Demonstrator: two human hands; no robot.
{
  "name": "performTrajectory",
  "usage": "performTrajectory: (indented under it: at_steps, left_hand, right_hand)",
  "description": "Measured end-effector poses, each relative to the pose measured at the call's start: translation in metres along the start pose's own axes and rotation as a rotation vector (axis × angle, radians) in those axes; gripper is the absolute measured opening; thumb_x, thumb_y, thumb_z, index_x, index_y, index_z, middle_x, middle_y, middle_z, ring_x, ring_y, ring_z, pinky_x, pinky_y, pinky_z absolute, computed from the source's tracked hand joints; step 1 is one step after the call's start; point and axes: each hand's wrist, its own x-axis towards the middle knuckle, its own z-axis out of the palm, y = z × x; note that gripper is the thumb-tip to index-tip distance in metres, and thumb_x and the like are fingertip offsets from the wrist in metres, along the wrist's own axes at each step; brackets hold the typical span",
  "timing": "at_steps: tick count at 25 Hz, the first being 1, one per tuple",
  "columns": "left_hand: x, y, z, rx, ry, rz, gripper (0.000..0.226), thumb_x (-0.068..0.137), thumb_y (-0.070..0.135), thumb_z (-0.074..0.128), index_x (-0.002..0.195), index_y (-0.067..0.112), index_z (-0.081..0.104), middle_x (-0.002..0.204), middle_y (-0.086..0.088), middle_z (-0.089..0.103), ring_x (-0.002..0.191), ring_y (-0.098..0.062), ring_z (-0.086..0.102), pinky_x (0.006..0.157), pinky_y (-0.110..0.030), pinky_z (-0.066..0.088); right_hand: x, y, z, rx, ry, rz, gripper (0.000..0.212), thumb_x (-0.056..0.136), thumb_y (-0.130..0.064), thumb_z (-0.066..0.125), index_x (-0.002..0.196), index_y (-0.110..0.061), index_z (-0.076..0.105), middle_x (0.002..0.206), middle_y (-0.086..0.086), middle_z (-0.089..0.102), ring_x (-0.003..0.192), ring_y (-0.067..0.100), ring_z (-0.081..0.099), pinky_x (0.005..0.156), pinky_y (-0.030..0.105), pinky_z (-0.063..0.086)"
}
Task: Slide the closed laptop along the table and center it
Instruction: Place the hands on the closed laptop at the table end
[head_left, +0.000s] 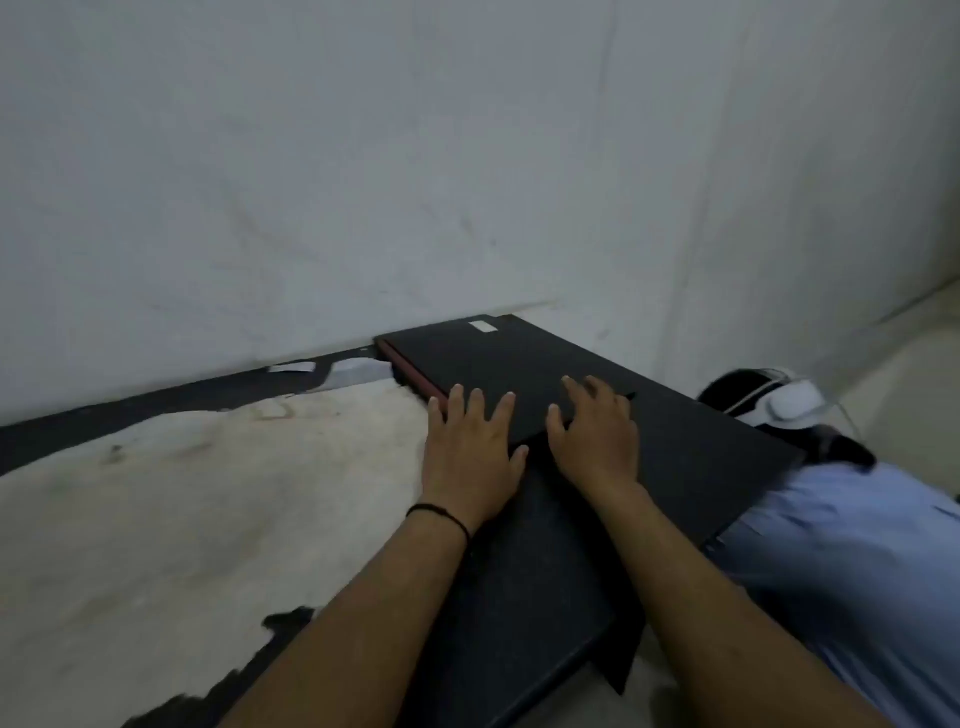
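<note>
On the laptop (498, 374) — near edge hidden — lie both flat hands: left (470, 457), right (597, 441).

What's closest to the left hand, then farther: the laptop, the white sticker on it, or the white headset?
From the left hand:
1. Laptop: fingers resting on its near edge.
2. White sticker: on the lid's far end, by the wall.
3. White headset: far right, beyond the table's edge.

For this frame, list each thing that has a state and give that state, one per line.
laptop: closed, lying flat at the table's far right end, near the wall.
left hand: open, fingers spread, flat on the laptop's near left edge.
right hand: open, palm down on the laptop lid.
table: pale worn top, black showing at the edges.
wristband: on the left wrist.
</note>
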Motion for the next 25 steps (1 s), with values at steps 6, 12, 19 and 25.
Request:
performTrajectory:
  at_steps: [6, 12, 19, 25]
  left_hand:
    - [0.049, 0.037, 0.032, 0.006, -0.088, 0.049, 0.067, 0.101, 0.058, 0.037, 0.160, 0.030, 0.020, 0.162, -0.016, 0.029, 0.149, -0.039, 0.022, 0.120, -0.058, 0.018]
    - [0.052, 0.034, 0.050, 0.019, -0.041, 0.056, 0.066, 0.101, 0.060, 0.032, 0.160, 0.033, 0.021, 0.162, -0.014, 0.031, 0.145, -0.038, 0.030, 0.119, -0.054, 0.025]
    - [0.034, 0.020, 0.033, 0.059, -0.064, 0.086, 0.066, 0.102, 0.059, 0.035, 0.160, 0.031, 0.021, 0.160, -0.014, 0.034, 0.143, -0.037, 0.035, 0.115, -0.051, 0.033]
    - [-0.015, -0.027, 0.014, 0.079, -0.039, 0.080, 0.067, 0.098, 0.066, 0.032, 0.158, 0.035, 0.027, 0.158, -0.007, 0.041, 0.140, -0.030, 0.042, 0.111, -0.043, 0.040]
  right_hand:
    - [0.043, 0.037, 0.020, 0.021, -0.068, 0.236, 0.070, 0.093, -0.057, 0.046, 0.151, -0.019, 0.040, 0.160, 0.011, 0.031, 0.143, 0.034, 0.027, 0.116, 0.050, 0.028]
    - [0.065, 0.045, 0.028, -0.001, -0.072, 0.372, 0.085, 0.083, -0.068, 0.045, 0.152, -0.018, 0.036, 0.156, 0.016, 0.036, 0.141, 0.036, 0.031, 0.116, 0.050, 0.022]
    - [0.039, 0.041, 0.006, 0.169, -0.040, 0.388, 0.088, 0.073, -0.074, 0.065, 0.140, -0.019, 0.052, 0.141, 0.012, 0.049, 0.132, 0.032, 0.043, 0.109, 0.045, 0.038]
    - [-0.027, -0.005, 0.002, 0.086, 0.022, 0.408, 0.083, 0.075, -0.072, 0.064, 0.135, -0.016, 0.053, 0.138, 0.013, 0.049, 0.128, 0.033, 0.044, 0.108, 0.045, 0.037]
